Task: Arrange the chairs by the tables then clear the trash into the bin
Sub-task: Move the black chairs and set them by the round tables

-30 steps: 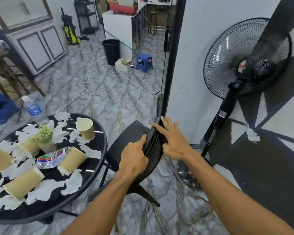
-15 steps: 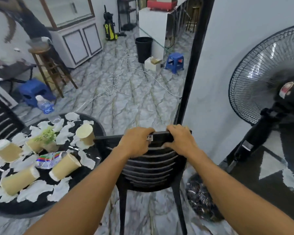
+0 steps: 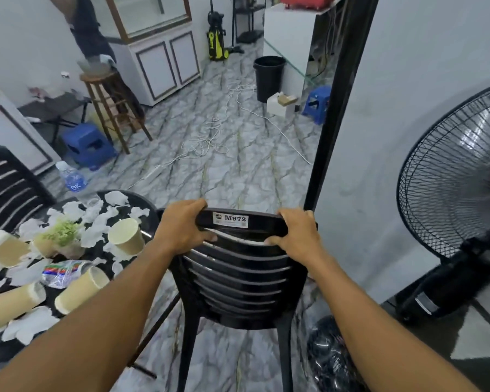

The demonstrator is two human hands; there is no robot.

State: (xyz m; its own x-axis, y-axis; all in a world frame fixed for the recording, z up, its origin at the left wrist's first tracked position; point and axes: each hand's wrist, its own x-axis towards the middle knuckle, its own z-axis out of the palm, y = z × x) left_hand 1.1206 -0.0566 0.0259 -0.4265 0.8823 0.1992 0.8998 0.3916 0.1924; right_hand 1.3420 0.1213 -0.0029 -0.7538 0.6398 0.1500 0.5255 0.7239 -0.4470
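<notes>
left hand (image 3: pixel 181 230), right hand (image 3: pixel 297 236): each clamped on 1 chair (image 3: pixel 238 278) | table (image 3: pixel 147 205): 4 paper cups (image 3: pixel 125 236) | 1 bin (image 3: pixel 268 77)

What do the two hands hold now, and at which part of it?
Both hold the black plastic chair by the top rail of its backrest: the left hand at the rail's left end, the right hand at its right end.

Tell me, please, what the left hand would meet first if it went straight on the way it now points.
The chair's top rail: the left hand grips it. Past the rail the way looks free over the marble floor, though depth is hard to judge.
</notes>
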